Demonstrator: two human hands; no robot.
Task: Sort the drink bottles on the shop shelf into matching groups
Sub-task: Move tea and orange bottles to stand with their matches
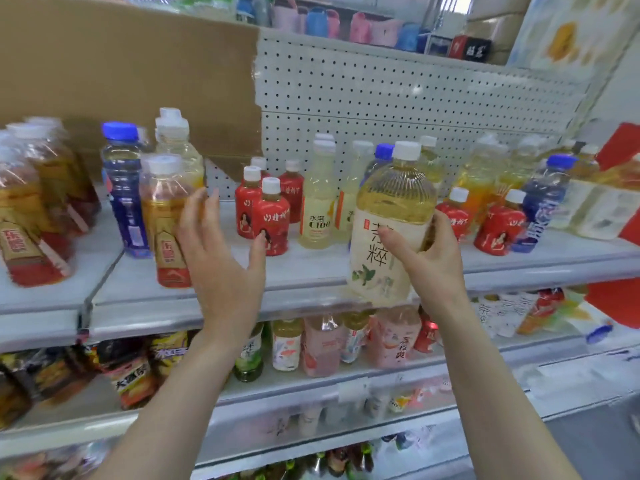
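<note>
Head view: we are clasping the likely heavy, slick pale-yellow plastic bottle (394, 202) mid-label in our right grip (427, 261); left grip (221, 258) spread.

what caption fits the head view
Sorting drinks: right hand holds a pale yellow bottle before the shelf, left hand open

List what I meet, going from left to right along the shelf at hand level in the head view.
amber bottles, blue bottle, left hand, red bottles, C100 bottle, pale tea bottle, right hand, more red bottles, second blue bottle
</note>
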